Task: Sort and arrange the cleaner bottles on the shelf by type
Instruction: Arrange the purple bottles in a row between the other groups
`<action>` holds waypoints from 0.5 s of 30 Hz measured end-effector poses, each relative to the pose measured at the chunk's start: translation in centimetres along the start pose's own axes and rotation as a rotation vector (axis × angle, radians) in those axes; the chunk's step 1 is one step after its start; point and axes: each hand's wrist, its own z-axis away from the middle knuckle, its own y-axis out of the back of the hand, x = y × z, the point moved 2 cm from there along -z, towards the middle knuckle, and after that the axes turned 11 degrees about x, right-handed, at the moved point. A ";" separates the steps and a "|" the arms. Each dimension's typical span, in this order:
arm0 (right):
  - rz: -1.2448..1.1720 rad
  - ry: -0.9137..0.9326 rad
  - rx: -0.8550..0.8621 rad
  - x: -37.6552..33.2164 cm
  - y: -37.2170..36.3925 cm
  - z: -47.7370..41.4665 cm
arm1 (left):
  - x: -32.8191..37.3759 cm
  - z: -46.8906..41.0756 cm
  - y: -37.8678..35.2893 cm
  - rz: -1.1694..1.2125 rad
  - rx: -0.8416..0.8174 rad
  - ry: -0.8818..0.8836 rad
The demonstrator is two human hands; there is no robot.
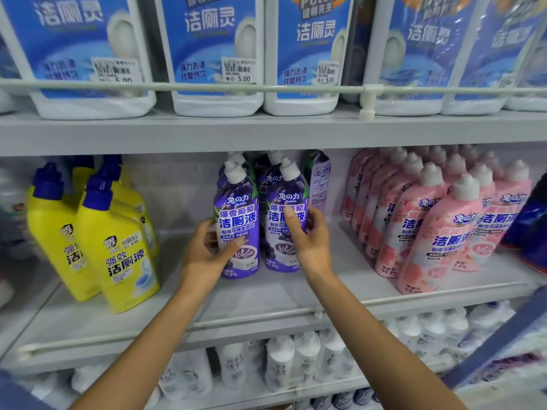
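Two purple cleaner bottles with white caps stand side by side at the middle of the grey shelf [266, 294]. My left hand [207, 250] grips the left purple bottle [238, 214] from its left side, thumb across the label. Around the right purple bottle [282, 202] my right hand [310, 238] is wrapped from the right, thumb on its front. More purple bottles [319, 179] stand behind them. Yellow bottles with blue caps [118, 250] fill the shelf's left. Pink bottles [438, 226] stand in rows on the right.
Large white jugs with blue labels [213, 54] line the shelf above, behind a rail [266, 87]. White bottles [296, 359] crowd the shelf below. A dark blue container [529, 220] sits at the far right edge. Bare shelf surface lies in front of the purple bottles.
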 end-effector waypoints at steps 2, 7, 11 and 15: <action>-0.010 0.008 0.016 0.1 0.0 0.8 | -0.8 0.8 -0.1 0.006 0.051 0.003; 0.006 0.053 -0.001 0.3 -1.6 1.2 | -1.0 1.0 -1.1 -0.036 0.101 -0.018; 0.087 0.118 0.053 1.0 -2.5 0.4 | -0.6 0.2 -1.6 -0.064 0.152 -0.020; 0.057 0.114 0.078 1.2 -3.2 0.0 | -0.5 0.0 -2.1 -0.078 0.178 -0.030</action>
